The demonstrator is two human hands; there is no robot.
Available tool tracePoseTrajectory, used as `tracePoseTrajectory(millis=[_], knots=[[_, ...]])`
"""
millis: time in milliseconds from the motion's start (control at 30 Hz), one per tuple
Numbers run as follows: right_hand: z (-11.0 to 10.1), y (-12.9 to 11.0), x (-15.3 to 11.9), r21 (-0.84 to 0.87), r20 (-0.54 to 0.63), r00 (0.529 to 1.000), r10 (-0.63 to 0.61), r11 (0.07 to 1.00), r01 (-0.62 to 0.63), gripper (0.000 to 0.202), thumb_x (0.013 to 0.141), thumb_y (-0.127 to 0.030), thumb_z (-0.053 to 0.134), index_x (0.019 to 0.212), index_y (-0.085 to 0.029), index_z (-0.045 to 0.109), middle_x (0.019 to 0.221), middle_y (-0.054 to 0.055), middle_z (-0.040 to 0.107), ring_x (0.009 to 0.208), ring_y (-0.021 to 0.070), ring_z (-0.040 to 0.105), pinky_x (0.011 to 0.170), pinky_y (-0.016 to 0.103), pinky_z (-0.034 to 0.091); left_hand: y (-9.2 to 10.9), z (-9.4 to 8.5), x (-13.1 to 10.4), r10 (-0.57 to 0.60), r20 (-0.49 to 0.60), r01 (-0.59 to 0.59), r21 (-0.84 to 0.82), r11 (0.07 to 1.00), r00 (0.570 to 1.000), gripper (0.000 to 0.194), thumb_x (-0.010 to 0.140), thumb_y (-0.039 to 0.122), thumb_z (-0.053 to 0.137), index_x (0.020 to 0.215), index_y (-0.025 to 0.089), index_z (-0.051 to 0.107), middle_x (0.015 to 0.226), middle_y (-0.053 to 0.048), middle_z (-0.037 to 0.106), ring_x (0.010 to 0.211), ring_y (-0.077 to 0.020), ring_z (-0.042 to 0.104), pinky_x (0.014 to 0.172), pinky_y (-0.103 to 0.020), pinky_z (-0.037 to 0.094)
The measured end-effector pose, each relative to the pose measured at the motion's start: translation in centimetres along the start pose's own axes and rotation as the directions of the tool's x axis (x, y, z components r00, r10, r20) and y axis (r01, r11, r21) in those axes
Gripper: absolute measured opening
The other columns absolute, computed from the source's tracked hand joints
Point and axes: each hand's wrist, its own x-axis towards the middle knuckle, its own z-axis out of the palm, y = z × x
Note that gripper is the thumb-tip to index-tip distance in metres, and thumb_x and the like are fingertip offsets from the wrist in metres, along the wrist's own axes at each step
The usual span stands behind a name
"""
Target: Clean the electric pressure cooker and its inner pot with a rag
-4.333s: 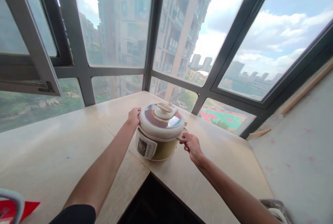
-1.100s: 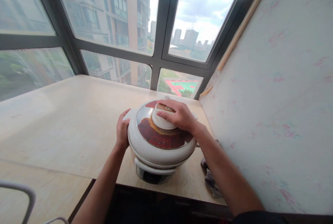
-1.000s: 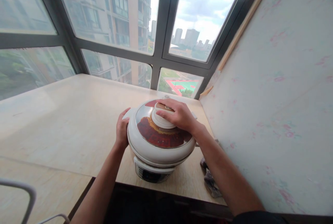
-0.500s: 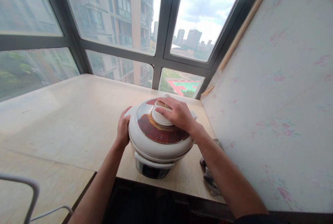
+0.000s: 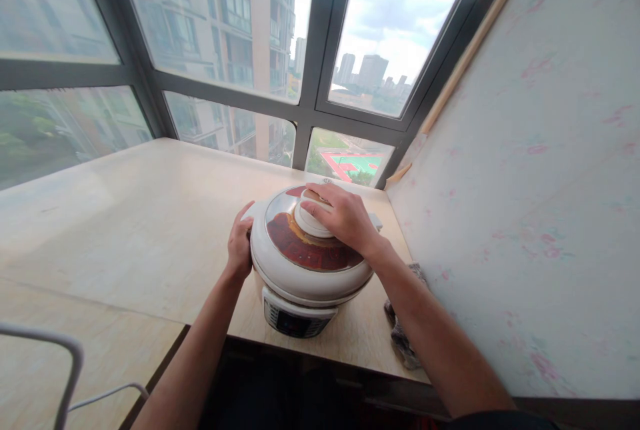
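Observation:
A white electric pressure cooker stands upright near the front edge of the sill, its dark control panel facing me. The round lid, white with a dark red and silver top, sits on the body. My right hand is closed over the white lid handle, thumb on the near side and fingers across the top. On the cooker's left side, my left hand grips the white side handle; part of its fingers is hidden behind the cooker.
A crumpled dark cloth lies to the right, partly under my right forearm. The papered wall rises close on that side. Windows stand behind the pale sill. A white curved tube or cable shows at the lower left.
The view has shifted very slightly. Both hands keep their holds on the cooker, and the lid stays seated on the body.

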Motion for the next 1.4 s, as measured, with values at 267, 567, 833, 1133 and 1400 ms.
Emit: tracePoseTrajectory(millis=[267,567,833,1133,1400], knots=[[0.4,-0.6,-0.2,-0.077,-0.025,0.998,0.063,0.995,-0.064,0.032,0.101,-0.040,0.055,0.123,-0.021,0.067,0.120,0.007,0.070,0.112,0.0230,0.064,0.094,0.033,0.047,-0.3,0.1,0.1,-0.043,-0.017,0.042,-0.077,0.996,0.999,0.063,0.074,0.043,0.061,0.130,0.013,0.063,0.120,-0.011,0.069,0.117,-0.0293,0.062,0.102,-0.037,0.050],[0.1,-2.2,0.0,-0.174,-0.028,0.982,0.188,0.966,-0.190,0.032,0.103,-0.041,0.051,0.120,-0.020,0.068,0.115,0.010,0.071,0.107,0.0248,0.065,0.089,0.033,0.048,-0.6,0.1,0.2,-0.036,-0.031,0.032,-0.111,0.993,0.999,0.061,0.074,0.042,0.062,0.127,0.014,0.065,0.119,-0.009,0.070,0.117,-0.0279,0.062,0.103,-0.036,0.049],[0.8,-2.9,0.0,-0.217,-0.076,0.963,0.258,0.939,-0.268,0.036,0.102,-0.042,0.051,0.125,-0.019,0.067,0.118,0.013,0.069,0.108,0.0270,0.065,0.092,0.036,0.050,-0.7,0.0,0.2,-0.033,-0.011,0.032,-0.119,0.992,0.999,0.062,0.075,0.042,0.062,0.130,0.014,0.064,0.121,-0.010,0.070,0.117,-0.0283,0.063,0.102,-0.036,0.049],[1.0,-3.1,0.0,-0.274,-0.075,0.957,0.281,0.917,-0.290,0.037,0.102,-0.046,0.051,0.123,-0.019,0.064,0.116,0.014,0.068,0.103,0.0279,0.066,0.086,0.037,0.051,-0.2,0.1,0.0,-0.050,-0.007,0.048,-0.116,0.992,0.999,0.068,0.072,0.044,0.064,0.131,0.012,0.063,0.123,-0.011,0.069,0.121,-0.0312,0.060,0.102,-0.038,0.050],[0.4,-2.6,0.3,-0.407,0.012,0.973,0.229,0.890,-0.205,0.041,0.096,-0.053,0.059,0.119,-0.018,0.063,0.111,0.014,0.070,0.100,0.0287,0.066,0.080,0.036,0.049,-0.5,0.1,0.1,-0.106,0.030,0.110,-0.221,0.969,0.994,0.071,0.069,0.045,0.067,0.133,0.013,0.061,0.124,-0.011,0.069,0.121,-0.0309,0.062,0.105,-0.040,0.049]])
